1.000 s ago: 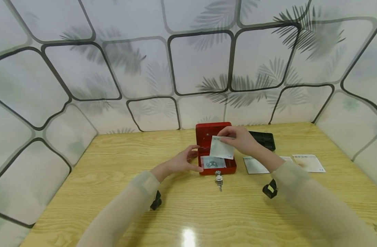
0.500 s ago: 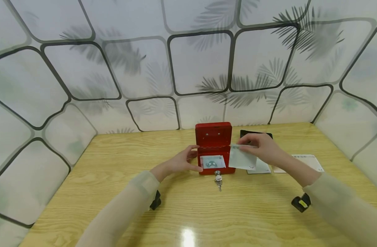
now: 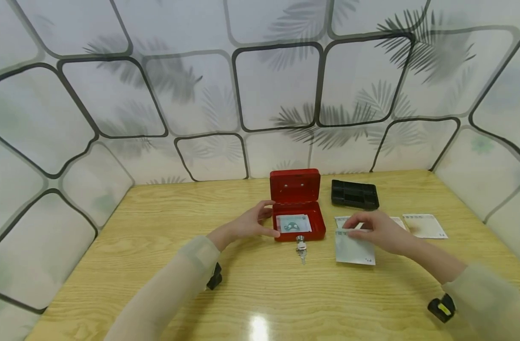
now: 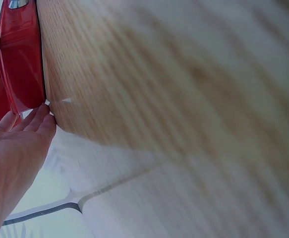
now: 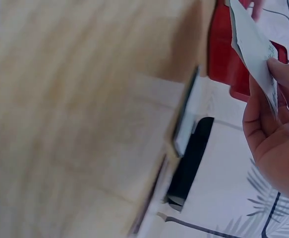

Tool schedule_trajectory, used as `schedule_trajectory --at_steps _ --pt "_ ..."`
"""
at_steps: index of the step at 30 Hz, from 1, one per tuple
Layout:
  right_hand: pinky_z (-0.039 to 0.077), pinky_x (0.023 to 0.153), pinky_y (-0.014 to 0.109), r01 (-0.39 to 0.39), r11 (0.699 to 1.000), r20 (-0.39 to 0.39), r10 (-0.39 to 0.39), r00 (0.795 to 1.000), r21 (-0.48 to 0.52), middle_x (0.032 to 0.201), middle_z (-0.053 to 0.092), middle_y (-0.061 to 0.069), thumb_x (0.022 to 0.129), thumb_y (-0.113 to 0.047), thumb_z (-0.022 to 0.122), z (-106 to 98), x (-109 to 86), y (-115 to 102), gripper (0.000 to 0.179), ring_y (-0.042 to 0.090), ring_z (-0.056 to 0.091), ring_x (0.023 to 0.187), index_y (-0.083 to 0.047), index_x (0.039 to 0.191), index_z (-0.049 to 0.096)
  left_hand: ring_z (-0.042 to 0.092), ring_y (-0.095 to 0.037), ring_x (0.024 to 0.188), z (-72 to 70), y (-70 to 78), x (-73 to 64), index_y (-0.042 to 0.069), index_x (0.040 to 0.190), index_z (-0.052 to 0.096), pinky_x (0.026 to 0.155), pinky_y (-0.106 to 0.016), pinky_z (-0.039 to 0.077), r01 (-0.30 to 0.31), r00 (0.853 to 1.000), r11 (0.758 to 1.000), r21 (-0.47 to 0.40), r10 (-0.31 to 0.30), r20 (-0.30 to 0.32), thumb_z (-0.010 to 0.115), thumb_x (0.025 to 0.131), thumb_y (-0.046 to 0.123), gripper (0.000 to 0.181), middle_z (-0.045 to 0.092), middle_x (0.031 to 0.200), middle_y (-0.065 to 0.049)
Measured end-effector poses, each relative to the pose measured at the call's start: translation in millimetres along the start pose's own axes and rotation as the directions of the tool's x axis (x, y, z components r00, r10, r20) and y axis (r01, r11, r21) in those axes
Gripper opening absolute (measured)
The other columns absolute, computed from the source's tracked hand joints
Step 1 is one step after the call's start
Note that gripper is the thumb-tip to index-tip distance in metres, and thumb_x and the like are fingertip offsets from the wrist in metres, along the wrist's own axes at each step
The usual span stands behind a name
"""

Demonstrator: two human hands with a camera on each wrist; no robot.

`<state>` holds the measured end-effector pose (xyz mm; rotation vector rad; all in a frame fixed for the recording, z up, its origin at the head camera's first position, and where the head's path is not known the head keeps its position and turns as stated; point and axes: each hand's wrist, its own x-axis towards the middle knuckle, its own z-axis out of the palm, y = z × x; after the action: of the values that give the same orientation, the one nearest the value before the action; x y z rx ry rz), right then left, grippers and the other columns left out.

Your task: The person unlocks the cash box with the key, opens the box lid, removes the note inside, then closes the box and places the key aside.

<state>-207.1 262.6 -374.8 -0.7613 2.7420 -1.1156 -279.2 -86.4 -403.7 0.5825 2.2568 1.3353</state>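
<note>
An open red cash box [image 3: 319,233] stands on the wooden table, with a stack of banknotes [image 3: 294,223] lying in its left part. My left hand [image 3: 252,222] holds the box's left side, thumb at the front corner and fingers behind; the left wrist view shows these fingers [image 4: 37,119] against the red metal. Keys [image 3: 301,247] hang from the lock at the front. To the right of the box, my right hand [image 3: 381,231] pinches a thin stack of pale banknotes [image 3: 354,251] by its far edge, thumb on one face and fingers behind.
Behind the right hand lies a black compartment tray [image 3: 354,194]. More pale note stacks [image 3: 425,226] lie in a row in front of it, partly covered by the hand. A patterned fabric wall [image 3: 277,85] rises along the table's back edge.
My right hand has carried the pale banknotes from over the cash box to the right and nearer, uncovering the box and tray. The left hand has stayed on the box.
</note>
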Motion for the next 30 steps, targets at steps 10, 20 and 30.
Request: schedule_trajectory --at_steps 10,20,30 --pt "0.050 0.074 0.027 -0.008 0.999 0.055 0.010 0.998 -0.040 0.091 0.066 -0.010 0.089 -0.014 0.072 18.6 -0.1 16.3 0.010 0.005 0.057 0.085 -0.013 0.098 0.071 0.032 -0.026 0.140 0.3 -1.1 1.0 0.013 0.150 0.026 0.113 -0.041 0.026 0.000 1.000 1.000 0.000 0.000 0.001 0.080 0.082 0.019 0.087 0.037 0.150 -0.012" --pt "0.051 0.074 0.030 -0.004 0.995 0.080 0.012 0.997 -0.104 0.089 0.067 -0.009 0.084 -0.011 0.076 27.7 1.5 16.6 0.013 0.008 0.059 0.082 -0.013 0.095 0.071 0.031 -0.026 0.140 0.9 -2.9 1.9 0.012 0.150 0.026 0.113 -0.041 0.026 0.001 1.000 1.000 -0.005 -0.001 0.006 0.080 0.083 0.018 0.087 0.037 0.150 -0.012" --pt "0.052 0.073 0.033 -0.014 0.986 0.037 0.021 0.999 -0.168 0.088 0.066 -0.011 0.079 -0.007 0.079 31.6 0.7 13.6 0.017 0.010 0.059 0.082 -0.015 0.092 0.069 0.031 -0.025 0.140 -0.1 -3.1 2.3 0.012 0.150 0.026 0.113 -0.040 0.027 -0.003 1.000 1.000 -0.012 0.003 0.009 0.079 0.083 0.017 0.086 0.038 0.150 -0.011"
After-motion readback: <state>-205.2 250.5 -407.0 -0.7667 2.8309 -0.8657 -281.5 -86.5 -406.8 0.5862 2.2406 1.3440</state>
